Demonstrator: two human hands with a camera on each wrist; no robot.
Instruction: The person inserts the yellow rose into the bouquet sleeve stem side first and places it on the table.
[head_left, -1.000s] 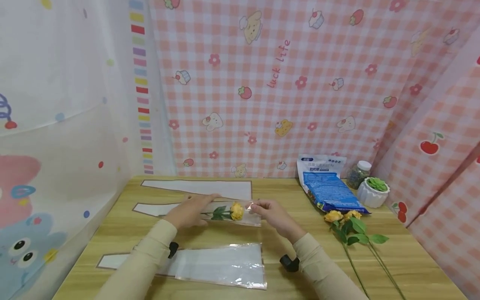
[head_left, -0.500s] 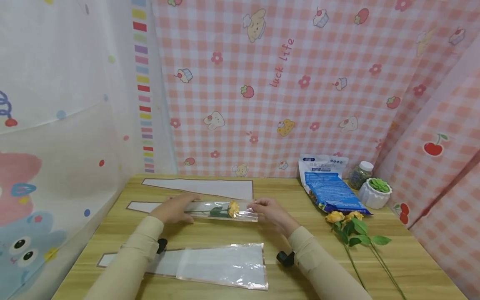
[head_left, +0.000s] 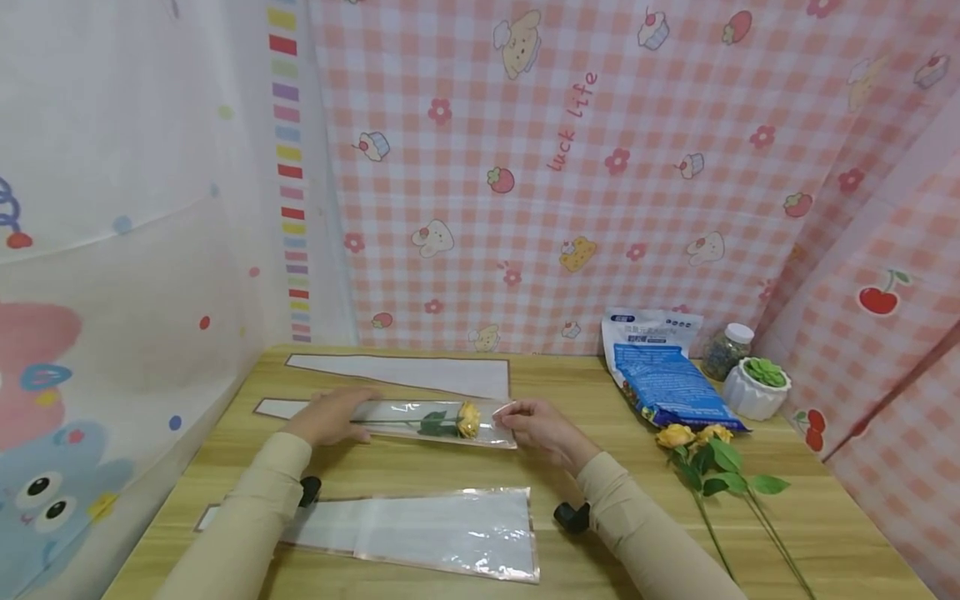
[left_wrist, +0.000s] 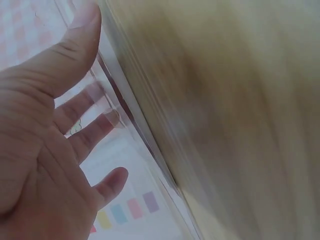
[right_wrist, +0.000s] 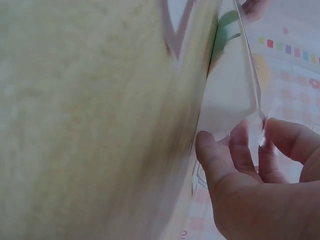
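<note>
A clear flower sleeve (head_left: 491,433) with a brown border lies across the middle of the table in the head view. Inside it is one yellow rose (head_left: 468,420), bloom toward the wide right end and stem pointing left. My right hand (head_left: 542,429) pinches the sleeve's wide end; in the right wrist view the thumb is at the plastic's edge, with other fingers seen through or behind it. My left hand (head_left: 327,418) rests over the sleeve's narrow part. The left wrist view shows the fingers (left_wrist: 92,131) loosely spread along the sleeve's edge, thumb extended.
A flat sleeve (head_left: 420,533) lies in front and another (head_left: 420,375) at the back. Two yellow roses (head_left: 693,450) lie on the right. Behind them are a blue-and-white bag (head_left: 667,379), a lidded jar (head_left: 726,352) and a potted succulent (head_left: 756,388).
My left hand has moved left along the sleeve, uncovering more of the rose's stem. The right hand keeps its pinch on the wide end. The head view has shifted slightly.
</note>
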